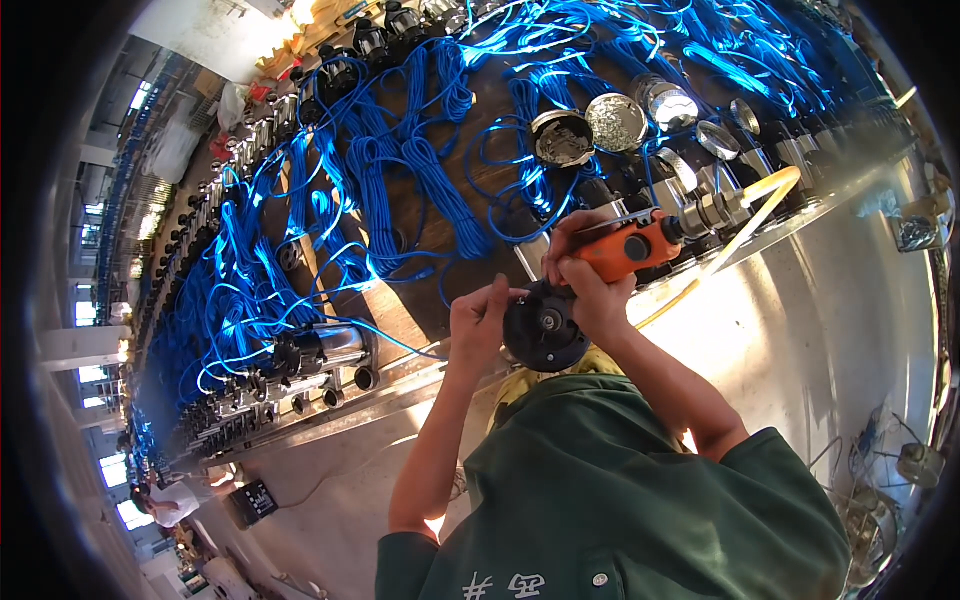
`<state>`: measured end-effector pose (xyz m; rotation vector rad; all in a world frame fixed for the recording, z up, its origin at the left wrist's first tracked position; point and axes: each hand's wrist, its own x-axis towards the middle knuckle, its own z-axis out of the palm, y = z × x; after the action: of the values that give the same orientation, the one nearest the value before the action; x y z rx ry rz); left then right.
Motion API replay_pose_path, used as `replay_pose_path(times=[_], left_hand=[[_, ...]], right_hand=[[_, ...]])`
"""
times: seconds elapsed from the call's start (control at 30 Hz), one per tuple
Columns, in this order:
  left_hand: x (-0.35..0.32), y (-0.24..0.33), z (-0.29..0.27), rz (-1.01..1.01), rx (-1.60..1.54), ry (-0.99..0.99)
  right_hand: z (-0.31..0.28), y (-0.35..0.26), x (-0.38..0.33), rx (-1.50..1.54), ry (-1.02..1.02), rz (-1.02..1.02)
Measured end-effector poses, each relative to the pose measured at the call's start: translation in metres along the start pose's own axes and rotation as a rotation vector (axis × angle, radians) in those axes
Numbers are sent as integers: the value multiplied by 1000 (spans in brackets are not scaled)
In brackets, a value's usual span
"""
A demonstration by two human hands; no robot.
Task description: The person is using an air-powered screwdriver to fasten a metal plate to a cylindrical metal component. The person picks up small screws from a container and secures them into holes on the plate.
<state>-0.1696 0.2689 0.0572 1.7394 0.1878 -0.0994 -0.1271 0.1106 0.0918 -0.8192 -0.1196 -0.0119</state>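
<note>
Right grip: right hand (pixel 597 290) wrapped tight around orange power driver (pixel 632 250), centre of frame, tool nose pointing right toward a metal fitting (pixel 712 212) with a yellow hose (pixel 762 205).
Left grip: left hand (pixel 478 320) pinched closed at the rim of black round cap (pixel 543 330); fingertips on its left edge, whether a small part sits between them cannot tell.
Cap position: centre, just below the driver, touching both hands, held above the steel surface (pixel 820 300).
Progress: judged mid-assembly; cap not yet on any pump body, fastening on this piece looks unfinished.
Done: rows of pump units (pixel 320 350) with coiled blue cables (pixel 400 190) fill upper left to upper right.
Left: open round metal housings (pixel 615 122) at upper centre lie uncapped.
Far: another person (pixel 175 500) at lower left.
</note>
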Motion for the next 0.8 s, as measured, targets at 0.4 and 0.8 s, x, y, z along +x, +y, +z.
replay_pose_path(times=[0.4, 0.8], left_hand=[[-14, -23, -15, -294, -772, 200], [-12, -47, -4, -300, -982, 324]], right_hand=[[10, -1, 11, -149, -104, -13], [10, 5, 11, -226, -155, 27]])
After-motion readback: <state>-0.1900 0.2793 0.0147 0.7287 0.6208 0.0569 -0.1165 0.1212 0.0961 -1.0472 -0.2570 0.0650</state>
